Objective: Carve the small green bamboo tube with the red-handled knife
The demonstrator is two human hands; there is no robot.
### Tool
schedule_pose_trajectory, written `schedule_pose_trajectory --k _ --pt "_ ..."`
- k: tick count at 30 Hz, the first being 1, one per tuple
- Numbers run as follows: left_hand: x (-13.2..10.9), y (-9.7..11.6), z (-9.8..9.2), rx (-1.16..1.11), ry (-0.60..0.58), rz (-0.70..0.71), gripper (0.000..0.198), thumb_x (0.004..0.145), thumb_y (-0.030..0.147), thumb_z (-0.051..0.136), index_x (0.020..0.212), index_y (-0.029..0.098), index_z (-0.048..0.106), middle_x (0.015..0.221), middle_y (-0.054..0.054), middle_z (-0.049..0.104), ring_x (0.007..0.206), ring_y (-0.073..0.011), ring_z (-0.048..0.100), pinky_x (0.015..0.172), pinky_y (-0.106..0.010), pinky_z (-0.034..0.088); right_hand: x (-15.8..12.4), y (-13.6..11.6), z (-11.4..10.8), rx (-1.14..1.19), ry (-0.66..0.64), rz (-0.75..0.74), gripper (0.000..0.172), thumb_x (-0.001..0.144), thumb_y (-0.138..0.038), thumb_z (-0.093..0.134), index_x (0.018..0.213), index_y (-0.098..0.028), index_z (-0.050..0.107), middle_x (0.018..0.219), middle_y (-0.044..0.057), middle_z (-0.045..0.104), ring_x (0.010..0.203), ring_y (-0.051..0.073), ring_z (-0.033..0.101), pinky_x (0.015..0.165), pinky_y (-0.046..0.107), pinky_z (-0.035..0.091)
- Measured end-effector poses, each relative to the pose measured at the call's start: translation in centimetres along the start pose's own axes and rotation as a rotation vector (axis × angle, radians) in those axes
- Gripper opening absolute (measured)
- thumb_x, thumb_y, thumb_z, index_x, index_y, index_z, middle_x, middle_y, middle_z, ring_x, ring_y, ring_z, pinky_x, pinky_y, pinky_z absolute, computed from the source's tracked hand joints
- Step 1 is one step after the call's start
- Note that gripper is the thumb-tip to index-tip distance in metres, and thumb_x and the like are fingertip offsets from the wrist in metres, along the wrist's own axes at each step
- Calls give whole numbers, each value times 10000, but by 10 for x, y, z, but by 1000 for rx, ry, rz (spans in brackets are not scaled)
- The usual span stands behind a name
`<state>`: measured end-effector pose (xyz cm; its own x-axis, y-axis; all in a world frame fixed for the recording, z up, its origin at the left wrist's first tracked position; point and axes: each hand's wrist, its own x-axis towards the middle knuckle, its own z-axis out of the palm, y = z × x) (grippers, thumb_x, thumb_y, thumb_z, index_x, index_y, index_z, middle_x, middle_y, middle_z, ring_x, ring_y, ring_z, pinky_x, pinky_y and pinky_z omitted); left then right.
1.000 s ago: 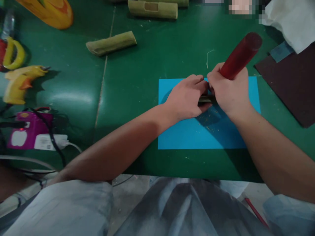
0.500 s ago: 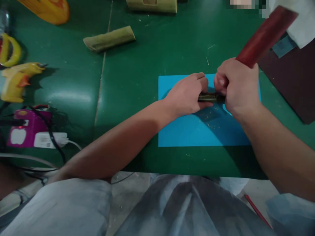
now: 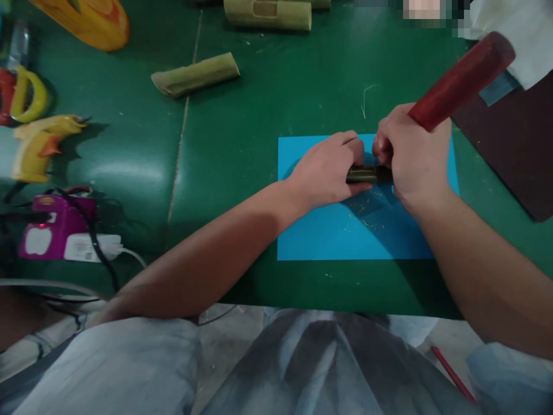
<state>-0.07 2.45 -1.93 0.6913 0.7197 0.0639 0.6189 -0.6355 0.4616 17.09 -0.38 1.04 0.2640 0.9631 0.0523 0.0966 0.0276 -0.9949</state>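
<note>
My left hand (image 3: 326,167) is closed around a thin dark green bamboo piece (image 3: 362,174), which lies over a blue sheet (image 3: 311,236). Gripped in my right hand (image 3: 421,158) is a tool with a thick, dark red handle (image 3: 464,80) that slants up to the right. Its working end is hidden beneath the fist, close to the bamboo's right end, so I cannot tell what kind of tool it is. Fine shavings are scattered on the sheet below the bamboo.
On the green table (image 3: 242,150) lie a cut bamboo tube (image 3: 199,75) and a notched one (image 3: 289,15). A yellow glue gun (image 3: 37,147), scissors (image 3: 28,95) and a purple power socket (image 3: 60,225) with cables sit at left. A dark brown board (image 3: 510,150) is at right.
The red handle has tipped lower, its top end moving down and slightly left. My right hand has shifted slightly left. My left hand keeps its hold on the bamboo; the view has shifted a little.
</note>
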Motion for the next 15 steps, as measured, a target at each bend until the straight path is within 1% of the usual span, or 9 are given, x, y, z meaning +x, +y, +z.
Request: schedule_pose_trajectory --k 3,6,8,10,12,13,15 --pt "1 -1 0 -7 -12 -18 337 978 451 933 1172 255 740 1270 -107 769 1306 -371 786 1095 -486 653 0 0 2 -31 -4 -5 479 864 -102 738 528 -314 471 602 -7 407 619 218 362 658 425 326" --pt "2 -1 -1 -27 -18 1 311 983 452 922 1151 252 753 1239 -106 783 1290 -378 801 1089 -505 661 1 -2 5 -49 17 9 516 857 -93 753 505 -314 447 592 -11 378 618 212 328 665 426 306" --pt "3 -1 -3 -24 -19 9 278 989 432 906 1132 251 751 1197 -89 791 1275 -372 809 1085 -505 666 3 -3 6 -24 1 50 505 821 -92 737 473 -326 456 553 -12 370 590 206 303 635 426 305" --pt "4 1 -5 -10 -33 -8 261 984 408 913 1104 249 744 1189 -89 799 1256 -366 813 1074 -499 665 4 -3 5 25 -28 59 481 809 -103 697 453 -335 472 524 -9 353 565 205 285 610 427 311" --pt "4 4 -7 3 -60 -39 269 972 401 935 1080 254 737 1223 -109 805 1245 -368 811 1056 -496 659 5 -2 2 84 -46 34 465 814 -116 664 451 -343 484 511 -8 334 546 206 273 592 426 314" --pt "4 5 -8 8 -71 -52 273 970 405 940 1078 259 736 1244 -119 805 1245 -369 807 1051 -496 653 5 -2 1 102 -58 25 456 816 -117 667 459 -345 498 512 -9 346 541 207 280 587 424 321" --pt "3 5 -8 11 -73 -63 273 973 413 934 1087 267 733 1257 -122 798 1242 -368 798 1049 -496 642 6 0 0 104 -34 -2 449 818 -105 688 480 -345 516 517 -11 381 539 209 318 591 420 344"
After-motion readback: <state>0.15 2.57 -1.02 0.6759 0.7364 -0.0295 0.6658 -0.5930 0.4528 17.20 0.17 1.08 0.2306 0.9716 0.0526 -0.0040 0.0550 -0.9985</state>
